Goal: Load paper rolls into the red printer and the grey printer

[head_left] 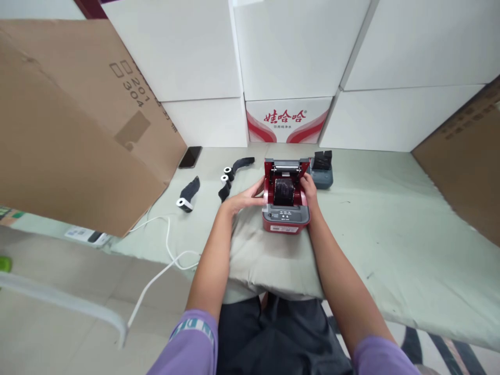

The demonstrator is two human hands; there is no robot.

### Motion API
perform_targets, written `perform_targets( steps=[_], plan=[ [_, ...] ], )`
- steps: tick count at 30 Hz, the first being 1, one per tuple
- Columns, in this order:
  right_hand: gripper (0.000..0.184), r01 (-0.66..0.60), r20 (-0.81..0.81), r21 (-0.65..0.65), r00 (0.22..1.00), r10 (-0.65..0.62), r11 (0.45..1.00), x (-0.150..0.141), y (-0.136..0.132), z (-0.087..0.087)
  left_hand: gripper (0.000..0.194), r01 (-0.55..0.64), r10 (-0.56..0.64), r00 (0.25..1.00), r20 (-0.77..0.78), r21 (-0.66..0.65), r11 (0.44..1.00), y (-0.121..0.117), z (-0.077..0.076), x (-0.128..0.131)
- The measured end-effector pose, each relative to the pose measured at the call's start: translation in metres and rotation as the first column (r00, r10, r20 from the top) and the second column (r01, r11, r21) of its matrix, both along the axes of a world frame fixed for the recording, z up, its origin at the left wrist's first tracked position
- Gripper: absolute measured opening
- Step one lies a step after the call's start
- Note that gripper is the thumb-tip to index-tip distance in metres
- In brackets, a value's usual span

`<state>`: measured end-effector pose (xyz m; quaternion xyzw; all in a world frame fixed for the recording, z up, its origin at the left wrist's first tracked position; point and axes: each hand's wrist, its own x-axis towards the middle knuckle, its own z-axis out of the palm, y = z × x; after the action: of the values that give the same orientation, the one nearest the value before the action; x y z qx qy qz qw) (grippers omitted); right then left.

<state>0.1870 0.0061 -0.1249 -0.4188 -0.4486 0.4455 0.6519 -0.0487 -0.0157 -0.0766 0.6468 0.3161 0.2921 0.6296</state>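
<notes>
A small red and grey label printer (286, 219) sits on the cloth in front of me, its lid raised. Inside its bay lies a roll of black paper (284, 191). My left hand (250, 198) holds the printer's left side, thumb and fingers against the casing. On the opposite side, my right hand (308, 186) grips the edge near the lid's hinge; some of its fingers are hidden behind the casing. Just beyond that hand stands a smaller grey-blue printer (322, 177) with black paper (323, 159) sticking up from it.
Left of the printer lie several small paper rolls (184, 204) with black tails. A phone (190, 157) rests near the brown cardboard (78, 125). White boxes (289, 121) are stacked along the back. A white cable (169, 245) hangs over the front edge. More cardboard (464, 156) stands right.
</notes>
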Motion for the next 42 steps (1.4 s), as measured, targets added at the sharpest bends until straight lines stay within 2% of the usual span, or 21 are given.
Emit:
perform_targets(
  steps=[4, 9, 11, 13, 16, 23, 29, 33, 35, 38, 42],
  plan=[
    [0.043, 0.017, 0.044, -0.010, 0.999, -0.017, 1.000, 0.000, -0.001, 0.003, 0.085, -0.181, 0.181, 0.983, 0.040, 0.006, 0.983, 0.003, 0.000, 0.005],
    [0.045, 0.017, 0.000, -0.002, 1.000, -0.017, 1.000, 0.000, -0.003, 0.006, 0.068, -0.262, 0.258, 0.965, 0.055, 0.078, 0.962, 0.007, -0.007, 0.011],
    [0.046, 0.019, -0.009, 0.014, 1.000, -0.018, 1.000, -0.001, -0.005, 0.007, 0.056, -0.344, 0.346, 0.938, 0.024, 0.186, 0.920, 0.008, -0.010, 0.013],
    [0.047, 0.019, -0.017, 0.029, 1.000, -0.019, 0.999, -0.001, -0.006, 0.007, 0.039, -0.416, 0.442, 0.897, -0.002, 0.335, 0.846, 0.009, -0.013, 0.016],
    [0.049, 0.002, -0.054, 0.060, 0.999, 0.001, 0.998, -0.001, -0.005, 0.005, 0.026, -0.424, 0.490, 0.872, 0.003, 0.505, 0.752, 0.009, -0.014, 0.019],
    [0.047, -0.045, -0.169, 0.125, 0.983, 0.066, 0.991, 0.001, 0.004, -0.006, 0.025, -0.413, 0.500, 0.864, 0.049, 0.637, 0.651, 0.006, -0.013, 0.022],
    [0.042, -0.056, -0.209, 0.168, 0.974, 0.091, 0.984, 0.000, 0.005, -0.007, 0.028, -0.312, 0.405, 0.914, 0.040, 0.707, 0.635, 0.003, -0.012, 0.024],
    [0.033, 0.000, -0.209, 0.189, 0.977, 0.041, 0.982, -0.001, 0.004, -0.004, 0.034, -0.207, 0.305, 0.952, -0.020, 0.694, 0.690, -0.001, -0.010, 0.027],
    [0.031, 0.014, -0.209, 0.198, 0.978, 0.028, 0.980, -0.002, 0.004, -0.004, 0.031, -0.148, 0.261, 0.963, -0.063, 0.688, 0.711, -0.004, -0.008, 0.030],
    [0.036, -0.016, -0.221, 0.186, 0.974, 0.057, 0.982, -0.002, 0.004, -0.005, 0.023, -0.097, 0.244, 0.961, -0.126, 0.677, 0.730, -0.010, -0.004, 0.035],
    [0.045, -0.088, -0.228, 0.151, 0.966, 0.121, 0.985, -0.004, 0.003, -0.005, 0.023, -0.058, 0.239, 0.955, -0.174, 0.680, 0.731, -0.014, 0.000, 0.039]
  ],
)
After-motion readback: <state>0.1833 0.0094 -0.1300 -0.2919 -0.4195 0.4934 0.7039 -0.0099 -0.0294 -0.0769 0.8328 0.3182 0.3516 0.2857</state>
